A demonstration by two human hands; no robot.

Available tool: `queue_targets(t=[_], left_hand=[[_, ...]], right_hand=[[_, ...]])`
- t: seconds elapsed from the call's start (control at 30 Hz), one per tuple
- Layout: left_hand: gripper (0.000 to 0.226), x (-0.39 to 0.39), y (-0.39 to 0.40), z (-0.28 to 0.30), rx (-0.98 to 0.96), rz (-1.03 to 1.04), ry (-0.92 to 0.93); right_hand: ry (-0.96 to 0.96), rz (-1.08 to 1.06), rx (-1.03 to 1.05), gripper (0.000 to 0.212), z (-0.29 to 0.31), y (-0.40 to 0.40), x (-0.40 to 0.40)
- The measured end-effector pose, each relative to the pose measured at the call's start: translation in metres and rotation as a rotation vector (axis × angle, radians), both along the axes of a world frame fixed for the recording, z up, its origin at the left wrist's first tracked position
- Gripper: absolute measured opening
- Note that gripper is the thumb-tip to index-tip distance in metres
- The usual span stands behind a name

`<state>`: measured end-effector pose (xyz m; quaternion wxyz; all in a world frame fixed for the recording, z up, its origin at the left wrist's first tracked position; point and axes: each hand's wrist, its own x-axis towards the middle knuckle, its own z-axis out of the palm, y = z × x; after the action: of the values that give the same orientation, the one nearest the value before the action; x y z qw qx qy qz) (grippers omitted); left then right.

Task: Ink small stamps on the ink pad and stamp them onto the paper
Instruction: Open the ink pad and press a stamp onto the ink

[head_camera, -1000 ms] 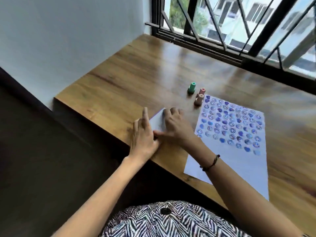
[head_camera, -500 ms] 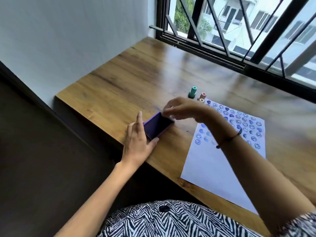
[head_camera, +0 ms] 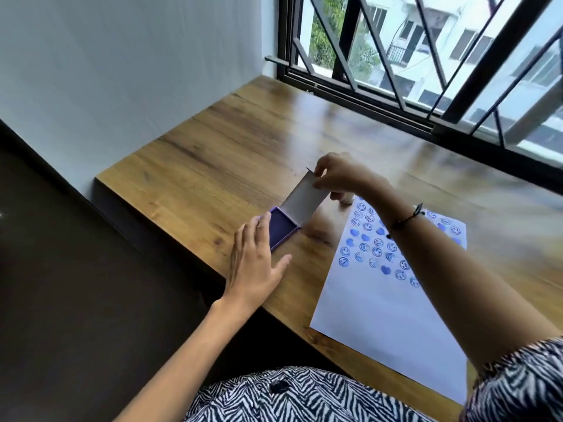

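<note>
The ink pad is steadied on the table by the flat, open left hand; its raised lid is pinched in the right hand grip.

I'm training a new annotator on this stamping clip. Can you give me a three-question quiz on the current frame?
1. True or false: the ink pad is open.
2. Which hand holds the raised lid? A) the left hand B) the right hand C) neither
3. Fill in: the prints on the paper are mostly smiley faces and ____.

Key
1. True: the lid stands tilted up from the far edge and the purple pad shows.
2. B: the right hand pinches its top edge, while the left hand rests flat at the case's near side.
3. Hearts.
</note>
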<state>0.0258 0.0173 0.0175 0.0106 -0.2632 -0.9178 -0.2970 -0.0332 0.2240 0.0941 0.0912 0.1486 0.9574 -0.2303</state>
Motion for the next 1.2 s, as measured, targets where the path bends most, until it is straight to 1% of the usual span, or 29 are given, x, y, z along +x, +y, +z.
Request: queue_targets(t=[0.1,0.17,0.23,0.27,0.43,0.57,0.63,0.8,0.83,0.87,0.9,0.93,0.97,1.0,1.03,1.1,1.13,1.2], left_hand=[[0.078,0.003,0.002,0.000,-0.009,-0.014,-0.012],[0.077,0.005,0.004,0.001,-0.014,-0.022,-0.013],[0.075,0.007,0.005,0.002,-0.012,-0.024,-0.007],[0.074,0.008,0.006,0.003,-0.005,-0.025,-0.001],[0.069,0.011,0.005,0.002,0.056,-0.010,-0.003],[0.067,0.009,-0.003,0.000,0.091,0.042,0.011],[0.066,0.006,-0.007,-0.001,0.097,0.064,0.015],[0.060,0.002,-0.013,-0.001,0.140,0.092,0.001],[0.057,0.002,-0.014,0.000,0.168,0.093,0.004],[0.054,0.002,-0.014,0.002,0.205,0.090,0.008],[0.050,0.002,-0.014,0.004,0.252,0.083,0.002],[0.046,0.002,-0.013,0.007,0.313,0.069,-0.027],[0.042,0.001,-0.011,0.012,0.387,0.050,-0.084],[0.040,0.000,-0.008,0.016,0.463,0.033,-0.160],[0.037,-0.001,-0.004,0.021,0.526,0.019,-0.238],[0.035,-0.001,0.001,0.027,0.598,0.006,-0.343],[0.033,-0.002,0.003,0.029,0.610,0.002,-0.356],[0.029,-0.001,0.003,0.028,0.603,0.002,-0.323]], right_hand=[[0.087,0.016,0.004,0.020,0.000,0.003,0.005],[0.178,-0.008,0.027,0.026,0.005,0.011,0.009],[0.290,-0.056,0.085,0.032,0.010,0.024,0.015],[0.316,-0.070,0.116,0.034,0.012,0.031,0.020],[0.196,0.036,0.252,0.029,-0.011,0.042,0.048],[0.262,0.032,0.313,0.029,-0.035,0.034,0.054],[0.291,-0.001,0.303,0.027,-0.042,0.031,0.052],[0.370,-0.097,0.197,0.017,-0.051,0.026,0.050],[0.392,-0.133,0.156,0.015,-0.051,0.026,0.051],[0.419,-0.179,0.060,0.013,-0.049,0.024,0.052],[0.437,-0.232,-0.121,0.012,-0.045,0.020,0.055],[0.445,-0.277,-0.374,0.012,-0.041,0.013,0.059],[0.440,-0.292,-0.639,0.013,-0.037,0.005,0.064],[0.421,-0.281,-0.847,0.016,-0.036,-0.005,0.069],[0.392,-0.256,-0.968,0.018,-0.036,-0.016,0.074],[0.336,-0.190,-1.069,0.022,-0.039,-0.036,0.083],[0.322,-0.170,-1.099,0.022,-0.040,-0.044,0.086],[0.334,-0.172,-1.153,0.021,-0.043,-0.054,0.090]])
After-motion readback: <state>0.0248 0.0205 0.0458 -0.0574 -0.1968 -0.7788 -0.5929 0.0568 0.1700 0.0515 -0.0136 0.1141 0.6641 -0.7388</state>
